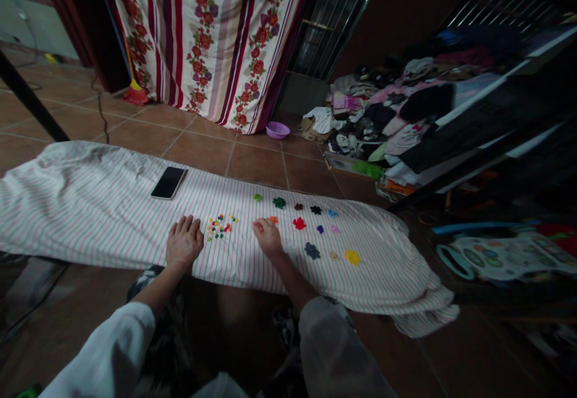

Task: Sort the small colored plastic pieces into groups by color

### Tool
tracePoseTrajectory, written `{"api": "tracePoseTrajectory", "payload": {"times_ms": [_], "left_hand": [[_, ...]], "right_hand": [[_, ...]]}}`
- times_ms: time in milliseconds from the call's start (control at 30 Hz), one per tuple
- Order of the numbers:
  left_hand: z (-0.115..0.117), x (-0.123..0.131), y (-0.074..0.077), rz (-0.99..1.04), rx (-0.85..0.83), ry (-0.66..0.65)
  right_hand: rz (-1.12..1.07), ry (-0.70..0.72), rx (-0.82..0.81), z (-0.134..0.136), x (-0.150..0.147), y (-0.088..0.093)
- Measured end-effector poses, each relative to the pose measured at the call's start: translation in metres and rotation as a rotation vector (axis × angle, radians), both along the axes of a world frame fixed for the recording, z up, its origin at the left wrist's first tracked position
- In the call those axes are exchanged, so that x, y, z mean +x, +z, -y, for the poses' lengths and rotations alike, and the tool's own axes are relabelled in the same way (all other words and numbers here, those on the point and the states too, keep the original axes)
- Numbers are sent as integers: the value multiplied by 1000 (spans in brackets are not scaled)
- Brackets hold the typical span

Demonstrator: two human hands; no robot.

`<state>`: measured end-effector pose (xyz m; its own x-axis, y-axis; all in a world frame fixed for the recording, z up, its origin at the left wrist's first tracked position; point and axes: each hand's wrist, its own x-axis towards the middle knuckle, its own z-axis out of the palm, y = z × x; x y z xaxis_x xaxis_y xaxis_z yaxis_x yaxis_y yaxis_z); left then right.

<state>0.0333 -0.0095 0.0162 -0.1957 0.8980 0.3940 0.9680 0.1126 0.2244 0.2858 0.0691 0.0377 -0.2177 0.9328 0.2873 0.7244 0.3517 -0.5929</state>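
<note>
My left hand (184, 243) lies flat on the striped cloth (112, 217), fingers together and stretched out, just left of a loose scatter of small mixed-colour pieces (219, 227). With fingers curled into a pinch, my right hand (268, 238) is beside a small orange pile (273, 220), partly hiding it; anything between the fingertips is too small to make out. Single-colour piles lie to its right, among them a red pile (299, 223), a dark green pile (279, 203), a grey pile (312, 251) and a yellow pile (352, 257).
A phone (169, 183) lies on the cloth at the left. Beyond are a floral curtain (202, 43), a purple basin (277, 130) and a red broom (136, 94) on the tiled floor. Heaped clothes (396, 103) fill the right back.
</note>
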Motion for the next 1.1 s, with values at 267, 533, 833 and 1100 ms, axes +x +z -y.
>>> {"api": "tracePoseTrajectory", "payload": {"times_ms": [267,533,833,1100], "left_hand": [[0,0,-2,-20,6,5],[-1,-1,-4,-22,18,-7],[0,-1,-2,-56,42,-3],[2,0,2,-23,64,-19]], "right_hand": [[22,254,-115,24,-56,-9],[227,227,-184,32,-77,-6],[187,201,-128,35,-76,-10],[-13,181,-121,37,-65,-15]]}}
